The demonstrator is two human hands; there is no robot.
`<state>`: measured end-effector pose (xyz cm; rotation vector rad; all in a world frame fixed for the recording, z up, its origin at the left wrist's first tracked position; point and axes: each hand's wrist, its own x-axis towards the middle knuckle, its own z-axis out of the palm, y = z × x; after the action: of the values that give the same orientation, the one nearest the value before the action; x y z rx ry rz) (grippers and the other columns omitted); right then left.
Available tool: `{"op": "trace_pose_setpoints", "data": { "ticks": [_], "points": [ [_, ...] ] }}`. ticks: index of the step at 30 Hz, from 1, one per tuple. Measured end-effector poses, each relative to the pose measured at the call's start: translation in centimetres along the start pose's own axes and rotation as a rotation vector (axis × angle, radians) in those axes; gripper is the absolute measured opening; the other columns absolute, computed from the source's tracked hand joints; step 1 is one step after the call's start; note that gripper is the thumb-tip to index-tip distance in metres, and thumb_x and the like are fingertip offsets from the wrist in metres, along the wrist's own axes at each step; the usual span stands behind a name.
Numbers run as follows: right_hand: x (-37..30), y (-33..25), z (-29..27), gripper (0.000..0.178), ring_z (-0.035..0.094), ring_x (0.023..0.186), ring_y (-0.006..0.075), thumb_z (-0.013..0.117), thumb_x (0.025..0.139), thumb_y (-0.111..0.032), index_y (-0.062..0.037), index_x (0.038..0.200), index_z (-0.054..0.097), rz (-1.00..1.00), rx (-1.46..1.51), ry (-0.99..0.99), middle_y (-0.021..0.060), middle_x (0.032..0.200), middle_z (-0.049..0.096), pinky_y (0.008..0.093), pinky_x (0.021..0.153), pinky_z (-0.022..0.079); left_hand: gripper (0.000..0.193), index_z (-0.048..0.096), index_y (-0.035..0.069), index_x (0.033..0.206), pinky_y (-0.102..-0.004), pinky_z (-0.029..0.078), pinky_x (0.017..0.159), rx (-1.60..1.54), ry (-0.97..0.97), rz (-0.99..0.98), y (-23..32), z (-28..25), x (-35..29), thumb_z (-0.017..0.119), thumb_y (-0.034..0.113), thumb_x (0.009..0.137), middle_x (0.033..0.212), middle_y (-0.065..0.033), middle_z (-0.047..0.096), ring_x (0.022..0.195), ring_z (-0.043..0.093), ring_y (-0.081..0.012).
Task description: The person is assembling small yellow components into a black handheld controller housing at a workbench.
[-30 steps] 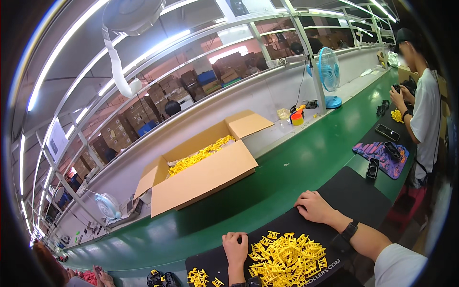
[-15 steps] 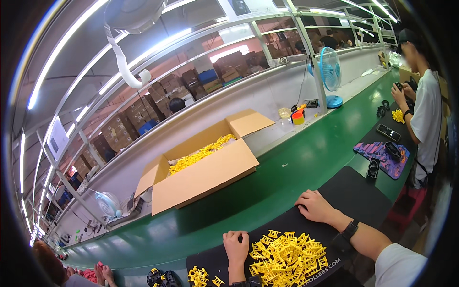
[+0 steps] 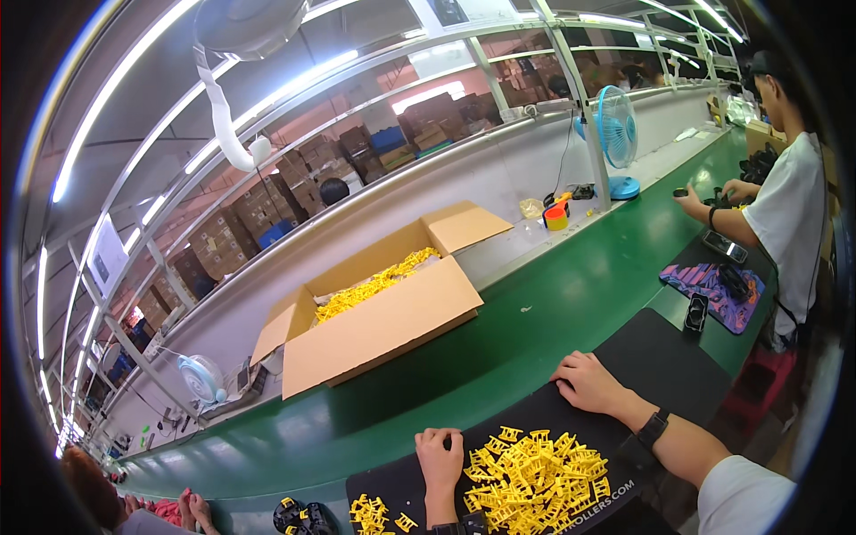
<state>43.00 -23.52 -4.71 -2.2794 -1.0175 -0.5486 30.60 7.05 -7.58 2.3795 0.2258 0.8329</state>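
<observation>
Fingers of the left hand [image 3: 440, 450] curl beside yellow parts [image 3: 533, 473] (heap stretching left-right).

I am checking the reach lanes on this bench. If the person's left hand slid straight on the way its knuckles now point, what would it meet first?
The left hand is a closed fist on the black mat, pointing away from the body. Ahead lies bare green conveyor belt, then probably the side of the open cardboard box; depth is hard to judge.

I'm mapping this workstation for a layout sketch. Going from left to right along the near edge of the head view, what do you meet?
Small cluster of yellow plastic pieces → left hand, fist on the black mat → big heap of yellow plastic frame parts → right hand, flat on the mat → black wristband.
</observation>
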Motion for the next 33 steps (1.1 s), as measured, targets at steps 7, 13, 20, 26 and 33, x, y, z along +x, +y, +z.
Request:
{"op": "trace_pose_setpoints", "data": {
  "ticks": [7, 13, 20, 26, 33],
  "points": [
    [-0.04, 0.0, 0.11, 0.012, 0.06, 0.101, 0.0246, 0.064, 0.087, -0.012, -0.0088, 0.096, 0.072, 0.008, 0.001, -0.01, 0.0055, 0.097, 0.065, 0.0413, 0.091, 0.045, 0.013, 0.077, 0.006, 0.084, -0.0411, 0.047, 0.088, 0.007, 0.005, -0.007, -0.06, -0.04, -0.22, 0.068, 0.015, 0.085, 0.089, -0.0118, 0.064, 0.094, 0.056, -0.0307],
    [-0.24, 0.14, 0.22, 0.012, 0.06, 0.102, 0.0245, 0.064, 0.088, -0.012, -0.0089, 0.096, 0.072, 0.002, -0.01, -0.004, 0.0056, 0.098, 0.065, 0.0422, 0.091, 0.045, 0.013, 0.077, 0.005, 0.084, -0.0412, 0.047, 0.088, 0.005, 0.012, 0.007, 0.05, 0.0, 0.01, 0.068, 0.015, 0.085, 0.087, -0.0115, 0.065, 0.093, 0.056, -0.0305],
    [-0.19, 0.2, 0.22, 0.012, 0.06, 0.101, 0.0243, 0.064, 0.087, -0.012, -0.0089, 0.096, 0.072, -0.004, -0.011, -0.002, 0.0053, 0.097, 0.065, 0.0423, 0.09, 0.045, 0.014, 0.077, 0.005, 0.084, -0.0414, 0.047, 0.088, 0.004, 0.007, 0.002, 0.04, -0.12, 0.17, 0.068, 0.016, 0.085, 0.088, -0.0124, 0.065, 0.093, 0.056, -0.0314],
    [-0.17, 0.38, 0.39, 0.012, 0.06, 0.101, 0.0242, 0.065, 0.087, -0.012, -0.0091, 0.096, 0.072, -0.003, -0.023, -0.001, 0.0046, 0.096, 0.065, 0.0419, 0.09, 0.045, 0.014, 0.076, 0.005, 0.084, -0.0413, 0.047, 0.089, 0.009, 0.009, 0.002, -0.26, 0.16, 0.12, 0.068, 0.016, 0.085, 0.089, -0.0129, 0.065, 0.095, 0.056, -0.032],
    [-0.17, 0.29, 0.38, 0.012, 0.061, 0.101, 0.0241, 0.064, 0.087, -0.012, -0.0092, 0.095, 0.072, 0.003, -0.007, 0.007, 0.0047, 0.097, 0.066, 0.0419, 0.089, 0.046, 0.015, 0.077, 0.005, 0.085, -0.041, 0.047, 0.089, -0.009, 0.002, -0.006, -0.04, 0.04, -0.18, 0.068, 0.016, 0.086, 0.089, -0.0129, 0.065, 0.095, 0.056, -0.032]
  ]
}}
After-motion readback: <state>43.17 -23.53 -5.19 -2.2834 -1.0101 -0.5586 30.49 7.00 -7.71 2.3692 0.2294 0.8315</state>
